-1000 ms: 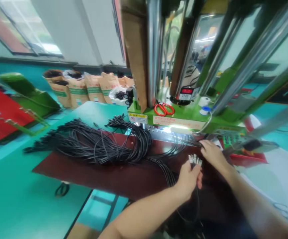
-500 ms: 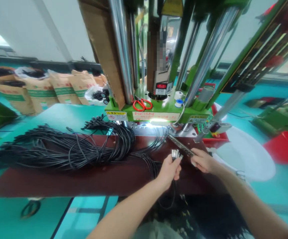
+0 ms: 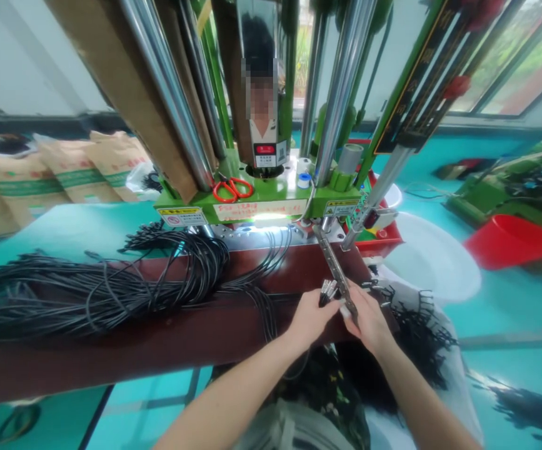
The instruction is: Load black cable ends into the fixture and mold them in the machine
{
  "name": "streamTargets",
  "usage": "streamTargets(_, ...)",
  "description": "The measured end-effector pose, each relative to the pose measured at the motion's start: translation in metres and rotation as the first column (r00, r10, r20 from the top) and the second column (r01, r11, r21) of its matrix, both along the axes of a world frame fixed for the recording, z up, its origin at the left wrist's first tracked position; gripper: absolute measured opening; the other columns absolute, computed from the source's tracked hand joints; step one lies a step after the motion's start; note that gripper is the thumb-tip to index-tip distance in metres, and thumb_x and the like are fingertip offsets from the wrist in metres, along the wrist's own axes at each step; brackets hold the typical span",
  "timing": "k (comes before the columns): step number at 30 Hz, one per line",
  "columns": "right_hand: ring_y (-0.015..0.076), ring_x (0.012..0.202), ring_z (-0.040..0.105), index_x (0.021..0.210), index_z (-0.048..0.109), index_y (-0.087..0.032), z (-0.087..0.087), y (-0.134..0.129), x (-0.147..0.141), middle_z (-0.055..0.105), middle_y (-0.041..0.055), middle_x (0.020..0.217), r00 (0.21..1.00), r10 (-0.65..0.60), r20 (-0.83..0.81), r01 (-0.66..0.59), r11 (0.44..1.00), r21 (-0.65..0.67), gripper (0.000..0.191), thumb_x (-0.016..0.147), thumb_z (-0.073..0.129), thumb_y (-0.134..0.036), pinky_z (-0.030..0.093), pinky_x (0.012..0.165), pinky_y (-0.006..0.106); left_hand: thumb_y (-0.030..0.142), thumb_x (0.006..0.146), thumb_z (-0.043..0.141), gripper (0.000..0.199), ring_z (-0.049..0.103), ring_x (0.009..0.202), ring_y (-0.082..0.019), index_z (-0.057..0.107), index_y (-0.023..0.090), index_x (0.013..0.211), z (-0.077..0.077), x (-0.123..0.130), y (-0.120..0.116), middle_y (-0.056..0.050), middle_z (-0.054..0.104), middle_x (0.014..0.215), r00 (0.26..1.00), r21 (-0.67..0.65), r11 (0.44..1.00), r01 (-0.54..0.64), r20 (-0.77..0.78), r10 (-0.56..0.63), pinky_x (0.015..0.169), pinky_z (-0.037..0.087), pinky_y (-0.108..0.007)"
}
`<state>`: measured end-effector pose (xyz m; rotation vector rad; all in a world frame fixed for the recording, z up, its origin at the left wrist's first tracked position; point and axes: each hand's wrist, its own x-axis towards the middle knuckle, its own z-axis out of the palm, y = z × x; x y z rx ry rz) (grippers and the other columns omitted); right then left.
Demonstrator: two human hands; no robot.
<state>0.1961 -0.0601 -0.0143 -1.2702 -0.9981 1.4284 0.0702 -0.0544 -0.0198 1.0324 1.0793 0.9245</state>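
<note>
My left hand (image 3: 312,315) is closed round several black cables whose silver connector ends (image 3: 327,291) stick up above the fingers. Close against it on the right, my right hand (image 3: 364,312) grips the near end of a long narrow metal bar (image 3: 332,259). The bar slants away to the front edge of the green machine (image 3: 271,190). A large bundle of black cables (image 3: 158,281) lies across the brown board (image 3: 181,347), and some thin cables run from it to the lit metal plate under the machine.
Red-handled scissors (image 3: 233,189) lie on the machine's ledge. Upright steel columns rise behind. At right are a red tray (image 3: 383,244), a white round tub (image 3: 432,262), a red bucket (image 3: 512,242) and a white sack (image 3: 453,375) with black cable parts.
My two hands have come together, and the metal bar now stands steeper beside the connector ends. The view has turned to the right, showing more of the sack at my right.
</note>
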Motion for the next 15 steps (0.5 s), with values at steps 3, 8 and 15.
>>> streamTargets(3,0.0035,0.027,0.025,0.119,0.048,-0.016,0.0007,-0.0006,0.0002,0.043,-0.0071,0.043,0.999,0.013,0.040,-0.013,1.000,0.002,0.049,0.080,0.048,-0.046,0.018,0.026,0.015,0.035,0.067,0.060,0.022,0.029,0.040,-0.004,0.053,0.014,0.067,0.0003,-0.0003,0.0000,0.007,0.039,0.044,1.000,-0.003,1.000,-0.023,0.005,0.023,0.039,0.022,-0.017)
streamTargets(8,0.0050,0.032,0.033,0.122,0.048,-0.017,0.0033,-0.0053,-0.0031,0.051,-0.0024,0.052,0.983,0.017,0.180,-0.019,1.000,0.006,0.056,0.077,0.050,-0.050,0.024,0.027,0.017,0.034,0.064,0.064,0.024,0.030,0.039,-0.004,0.050,0.015,0.064,0.0014,-0.0001,-0.0023,0.007,0.039,0.044,0.998,-0.047,0.997,-0.058,0.013,0.059,0.038,0.020,-0.017)
streamTargets(15,0.0042,0.033,0.032,0.119,0.050,-0.020,0.0073,-0.0066,-0.0050,0.049,-0.0043,0.052,0.996,-0.072,0.056,0.074,0.997,-0.039,0.052,0.076,0.054,-0.048,0.023,0.028,0.016,0.037,0.071,0.058,0.024,0.031,0.038,-0.003,0.047,0.017,0.079,0.0052,-0.0018,0.0008,0.008,0.040,0.048,0.983,-0.037,0.985,-0.168,0.068,0.170,0.036,0.022,-0.014)
